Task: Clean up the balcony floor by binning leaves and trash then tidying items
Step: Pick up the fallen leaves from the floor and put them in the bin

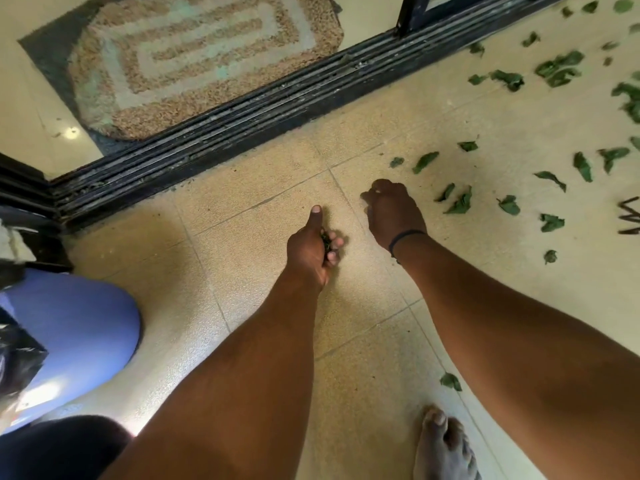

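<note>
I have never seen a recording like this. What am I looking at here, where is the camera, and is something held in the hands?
There is no machine: a person wears a camera on the head, looking down at their own two arms. The left hand grips a small bunch of dark leaves, its fingers curled around them. The right hand is curled too, but whether it holds anything is hidden. Green leaves lie scattered on the tiled balcony floor to the right. A lavender bin with a black bag stands at the left, and a doormat lies beyond the sliding-door track.

Left hand (313, 247) grips leaves (326, 241)
</note>
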